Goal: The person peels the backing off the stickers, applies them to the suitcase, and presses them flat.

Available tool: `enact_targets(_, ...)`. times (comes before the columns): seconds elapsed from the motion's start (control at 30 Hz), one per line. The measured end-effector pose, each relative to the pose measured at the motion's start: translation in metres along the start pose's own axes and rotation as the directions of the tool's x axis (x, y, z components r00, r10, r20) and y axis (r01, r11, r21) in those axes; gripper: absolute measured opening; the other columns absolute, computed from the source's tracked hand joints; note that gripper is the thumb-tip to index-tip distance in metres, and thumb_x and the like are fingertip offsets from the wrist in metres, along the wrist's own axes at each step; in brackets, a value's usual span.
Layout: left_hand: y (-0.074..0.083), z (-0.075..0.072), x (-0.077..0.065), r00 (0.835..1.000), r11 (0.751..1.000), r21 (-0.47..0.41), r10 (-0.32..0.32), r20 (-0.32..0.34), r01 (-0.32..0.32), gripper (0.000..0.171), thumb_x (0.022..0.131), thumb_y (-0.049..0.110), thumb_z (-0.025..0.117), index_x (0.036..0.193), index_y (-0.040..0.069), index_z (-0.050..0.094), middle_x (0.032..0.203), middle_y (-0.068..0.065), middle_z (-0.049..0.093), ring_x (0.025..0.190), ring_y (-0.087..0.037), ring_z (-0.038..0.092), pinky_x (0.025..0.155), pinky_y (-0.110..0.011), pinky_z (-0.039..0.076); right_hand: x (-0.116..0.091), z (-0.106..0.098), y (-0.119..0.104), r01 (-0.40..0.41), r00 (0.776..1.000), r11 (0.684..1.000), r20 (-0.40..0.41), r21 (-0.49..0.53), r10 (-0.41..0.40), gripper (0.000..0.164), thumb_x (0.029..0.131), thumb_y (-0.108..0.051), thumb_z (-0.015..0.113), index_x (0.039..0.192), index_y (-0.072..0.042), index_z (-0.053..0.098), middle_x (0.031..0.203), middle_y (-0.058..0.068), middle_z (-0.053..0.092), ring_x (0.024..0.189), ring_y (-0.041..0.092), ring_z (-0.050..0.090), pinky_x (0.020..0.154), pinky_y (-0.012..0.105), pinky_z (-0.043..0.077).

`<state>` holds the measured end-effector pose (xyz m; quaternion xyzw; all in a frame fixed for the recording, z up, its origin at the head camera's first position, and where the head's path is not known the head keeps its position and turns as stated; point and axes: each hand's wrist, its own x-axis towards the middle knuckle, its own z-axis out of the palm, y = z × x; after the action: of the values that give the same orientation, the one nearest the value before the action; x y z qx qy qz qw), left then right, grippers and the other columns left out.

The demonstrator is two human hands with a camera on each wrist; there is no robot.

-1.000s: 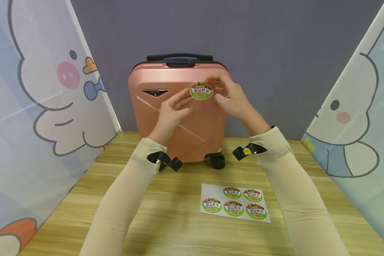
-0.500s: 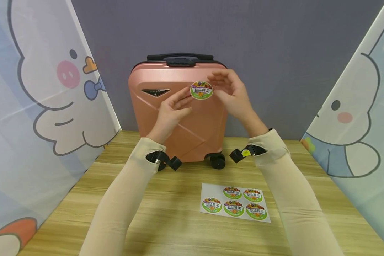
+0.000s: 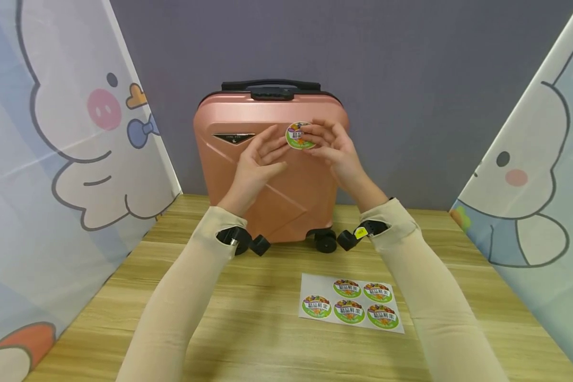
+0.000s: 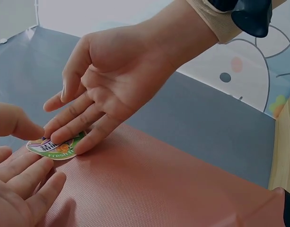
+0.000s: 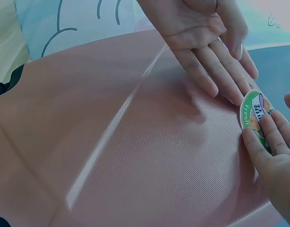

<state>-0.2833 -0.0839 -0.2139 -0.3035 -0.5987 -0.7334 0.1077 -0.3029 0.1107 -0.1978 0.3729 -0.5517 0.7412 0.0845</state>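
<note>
A round fruit sticker (image 3: 295,139) with a green lower border lies against the front of the pink suitcase (image 3: 277,196), high and right of its dark badge. The fingers of my right hand (image 3: 338,154) rest extended over the sticker's right part, covering some of its print. My left hand (image 3: 255,170) reaches in from the other side, its straight fingertips right at the sticker's left edge. In the right wrist view, the sticker (image 5: 252,113) sits between the left hand (image 5: 206,52) and the right hand (image 5: 282,165). Neither hand curls round it.
On the wooden table (image 3: 248,329) a white sticker sheet (image 3: 315,286) carries several matching round stickers, with a bare spot at its upper left. A grey panel (image 3: 401,106) stands behind the suitcase. Cartoon-printed cloths flank both sides.
My right hand has moved left and down, from beside the sticker onto its right part. My left hand stays nearly still at the left edge, and the sticker keeps its place on the suitcase.
</note>
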Motion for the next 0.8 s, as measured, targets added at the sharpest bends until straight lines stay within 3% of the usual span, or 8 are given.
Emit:
enact_targets(0.4,-0.0012,-0.0043,-0.0075,0.995,0.997,-0.063,0.048,0.088,-0.043,0.078,0.088,-0.023,0.055,0.156,0.001,0.027,0.152,-0.021,0.040,0.137,-0.030,0.045,0.105,-0.046,0.044,0.0005,-0.0020,0.0007,0.032,0.999,0.999,0.006,-0.007,-0.032,0.045,0.092,0.018,0.041,0.133,0.000,0.043,0.118,0.006,0.061,0.112,0.021,0.060,0.089,0.030,0.053)
enact_targets(0.6,-0.0035,-0.0037,-0.0105,0.994,0.995,-0.063,0.077,0.074,-0.072,0.076,0.086,-0.023,0.056,0.154,-0.001,0.029,0.153,-0.020,0.039,0.137,-0.031,0.045,0.106,-0.049,0.043,-0.0004,-0.0049,0.0009,0.053,0.999,0.999,0.001,-0.007,-0.053,0.045,0.091,0.020,0.041,0.132,0.001,0.043,0.117,0.006,0.062,0.111,0.021,0.061,0.089,0.030,0.053)
enact_targets(0.8,-0.0082,0.0006,-0.0062,0.995,0.998,-0.032,0.063,0.073,-0.060,0.069,0.086,-0.020,0.057,0.149,-0.002,0.033,0.146,-0.021,0.046,0.133,-0.029,0.048,0.106,-0.047,0.044,-0.0026,-0.0056,0.0002,0.072,0.997,0.997,-0.025,0.003,-0.072,0.045,0.090,0.020,0.041,0.129,-0.002,0.045,0.114,0.008,0.062,0.106,0.022,0.063,0.089,0.032,0.054)
